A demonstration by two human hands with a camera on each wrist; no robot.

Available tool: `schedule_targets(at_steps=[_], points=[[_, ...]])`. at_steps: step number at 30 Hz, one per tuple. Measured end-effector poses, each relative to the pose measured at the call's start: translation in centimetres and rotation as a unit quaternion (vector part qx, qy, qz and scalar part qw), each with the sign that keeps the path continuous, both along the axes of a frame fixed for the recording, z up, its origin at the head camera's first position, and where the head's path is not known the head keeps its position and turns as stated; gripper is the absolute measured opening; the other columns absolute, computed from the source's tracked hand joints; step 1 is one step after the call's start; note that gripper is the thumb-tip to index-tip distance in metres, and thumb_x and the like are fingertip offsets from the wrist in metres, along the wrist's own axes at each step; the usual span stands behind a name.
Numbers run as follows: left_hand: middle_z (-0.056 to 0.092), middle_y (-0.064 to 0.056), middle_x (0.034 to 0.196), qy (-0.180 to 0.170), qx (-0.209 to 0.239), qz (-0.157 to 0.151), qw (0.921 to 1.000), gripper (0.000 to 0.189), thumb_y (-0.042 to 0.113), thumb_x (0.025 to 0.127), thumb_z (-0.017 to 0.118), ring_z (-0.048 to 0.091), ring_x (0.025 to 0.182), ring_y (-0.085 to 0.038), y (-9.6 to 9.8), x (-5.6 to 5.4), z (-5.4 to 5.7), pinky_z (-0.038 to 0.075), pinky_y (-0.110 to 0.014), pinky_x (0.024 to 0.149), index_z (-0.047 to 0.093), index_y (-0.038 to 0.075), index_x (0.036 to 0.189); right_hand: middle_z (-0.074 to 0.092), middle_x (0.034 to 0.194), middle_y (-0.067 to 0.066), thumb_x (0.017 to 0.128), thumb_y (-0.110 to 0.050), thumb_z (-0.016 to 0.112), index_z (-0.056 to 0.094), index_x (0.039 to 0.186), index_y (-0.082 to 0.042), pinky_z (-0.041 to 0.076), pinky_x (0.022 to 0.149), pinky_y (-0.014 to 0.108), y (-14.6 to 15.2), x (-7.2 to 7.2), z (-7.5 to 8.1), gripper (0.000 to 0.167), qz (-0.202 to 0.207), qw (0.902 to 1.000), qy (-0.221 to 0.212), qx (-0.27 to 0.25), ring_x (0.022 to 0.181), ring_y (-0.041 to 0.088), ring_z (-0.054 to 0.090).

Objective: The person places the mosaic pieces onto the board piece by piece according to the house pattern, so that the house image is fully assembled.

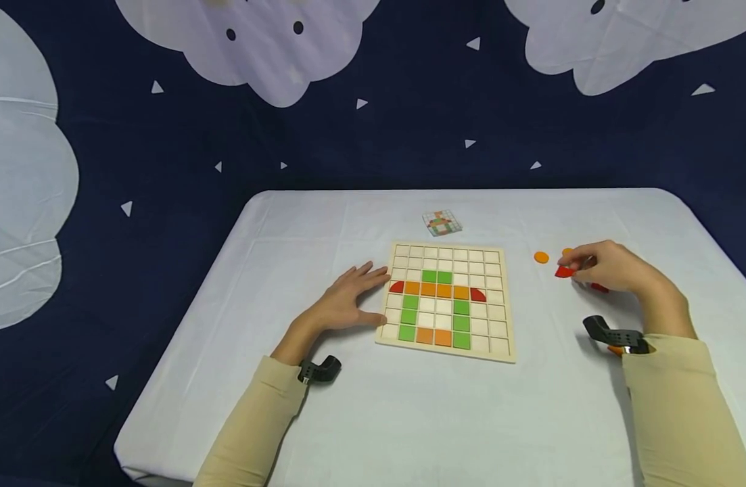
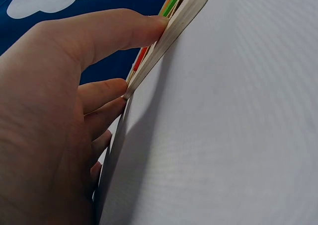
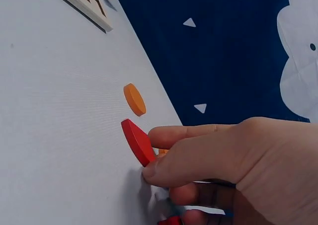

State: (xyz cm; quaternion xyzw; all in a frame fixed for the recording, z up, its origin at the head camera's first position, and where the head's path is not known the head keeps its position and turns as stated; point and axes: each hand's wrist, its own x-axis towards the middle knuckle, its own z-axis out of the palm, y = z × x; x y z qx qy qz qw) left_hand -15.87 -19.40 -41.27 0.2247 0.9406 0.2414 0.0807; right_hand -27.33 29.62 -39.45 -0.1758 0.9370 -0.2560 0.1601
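Note:
My right hand pinches a red quarter-round tile between thumb and forefinger, to the right of the wooden grid board. The tile is tilted just above the white tabletop. At the board's left side, my left hand lies with its fingers extended and spread; thumb and fingertips touch the board's edge. Green squares and orange squares fill some of the board's cells. Two red quarter-round tiles sit at either end of an orange row.
A small pattern card lies behind the board. Near my right hand are an orange disc, a second orange piece partly hidden by fingers, and a red piece. Another orange piece shows beneath the right wrist band.

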Motion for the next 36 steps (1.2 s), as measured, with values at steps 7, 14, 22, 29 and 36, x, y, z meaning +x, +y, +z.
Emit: schedule_targets(at_steps=[7,14,22,29,36], points=[[0.028,0.010,0.154,0.003,-0.005,-0.003,1.0000,0.083,0.051,0.077,0.070,0.009,0.145,-0.014,0.0,0.0,0.0,0.002,-0.034,0.117,0.041,0.019,0.148,0.062,0.091,0.004,0.080,-0.003,0.066,0.069,0.114,-0.005,0.045,0.063,0.029,-0.3,0.1,-0.1,0.034,0.013,0.9999,-0.005,-0.007,0.080,0.023,0.051],[0.029,0.009,0.154,0.007,0.000,-0.006,1.0000,0.083,0.050,0.077,0.071,0.011,0.145,-0.016,-0.1,0.0,0.0,0.004,-0.035,0.117,0.041,0.019,0.147,0.057,0.085,0.005,0.082,-0.004,0.067,0.067,0.113,-0.006,0.041,0.056,0.030,-1.1,0.1,0.1,0.031,0.014,0.9998,-0.015,-0.006,0.073,0.022,0.049],[0.028,0.010,0.154,0.007,-0.003,-0.008,0.9999,0.083,0.051,0.077,0.071,0.010,0.145,-0.015,-0.1,-0.1,-0.1,0.003,-0.034,0.117,0.041,0.019,0.148,0.058,0.085,0.006,0.082,-0.003,0.068,0.065,0.116,-0.002,0.042,0.050,0.028,-1.9,0.5,0.1,0.034,0.029,0.9984,-0.036,-0.032,0.066,0.019,0.050],[0.027,0.011,0.154,0.003,-0.005,0.001,1.0000,0.084,0.052,0.077,0.071,0.010,0.145,-0.014,-0.2,0.0,-0.1,0.003,-0.033,0.117,0.040,0.020,0.148,0.059,0.083,0.003,0.082,-0.005,0.069,0.069,0.109,-0.003,0.038,0.055,0.027,-2.8,0.4,0.1,0.028,0.040,0.9985,-0.009,-0.035,0.070,0.018,0.049],[0.027,0.010,0.154,0.007,-0.003,-0.003,1.0000,0.084,0.052,0.077,0.070,0.010,0.145,-0.015,-0.1,-0.1,-0.2,0.003,-0.034,0.117,0.040,0.020,0.148,0.061,0.093,0.007,0.080,-0.009,0.075,0.070,0.111,-0.003,0.044,0.063,0.029,-2.8,0.2,-0.3,0.032,0.044,0.9984,0.022,-0.028,0.080,0.022,0.051]])
